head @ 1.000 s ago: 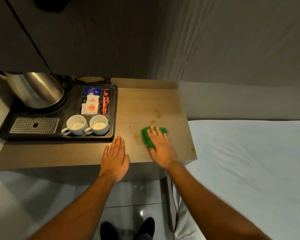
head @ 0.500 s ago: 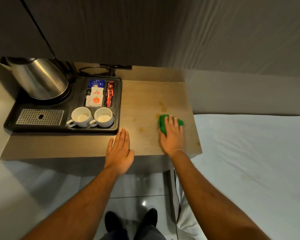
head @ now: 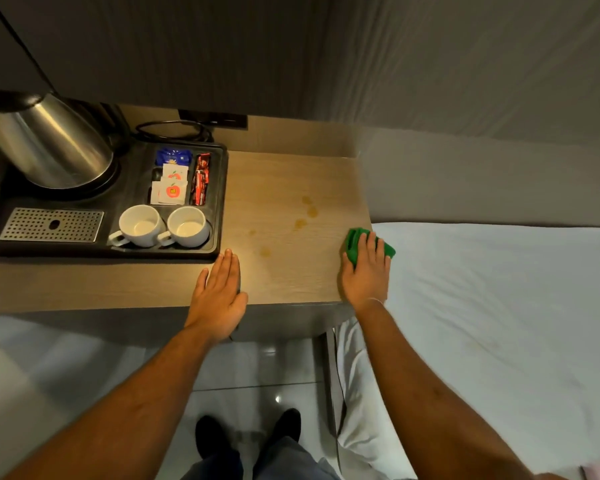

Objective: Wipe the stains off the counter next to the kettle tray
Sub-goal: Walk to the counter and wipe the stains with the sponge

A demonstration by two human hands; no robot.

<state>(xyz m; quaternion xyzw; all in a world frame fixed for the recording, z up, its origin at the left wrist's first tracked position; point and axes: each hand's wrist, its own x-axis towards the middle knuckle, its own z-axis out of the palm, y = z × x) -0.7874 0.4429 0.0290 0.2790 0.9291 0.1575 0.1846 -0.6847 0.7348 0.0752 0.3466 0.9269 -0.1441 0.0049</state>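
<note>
The wooden counter (head: 284, 174) carries several yellowish stains (head: 307, 211) in its middle, right of the black kettle tray (head: 219, 202). My right hand (head: 366, 271) lies flat on a green cloth (head: 353, 242) at the counter's right edge, next to the bed; the cloth shows beyond my fingertips. My left hand (head: 219, 289) rests palm down on the counter's front edge, fingers together, just below the tray's front right corner, holding nothing.
The tray holds a steel kettle (head: 52, 147), two white cups (head: 163, 226), sachets (head: 172, 183) and a metal drip grille (head: 51, 225). A cable (head: 174, 129) loops behind it. A white bed (head: 499, 306) adjoins the counter's right side. Dark cabinets hang overhead.
My right hand has slid the green cloth rightward from the counter's middle to its right edge. The left hand has stayed put.
</note>
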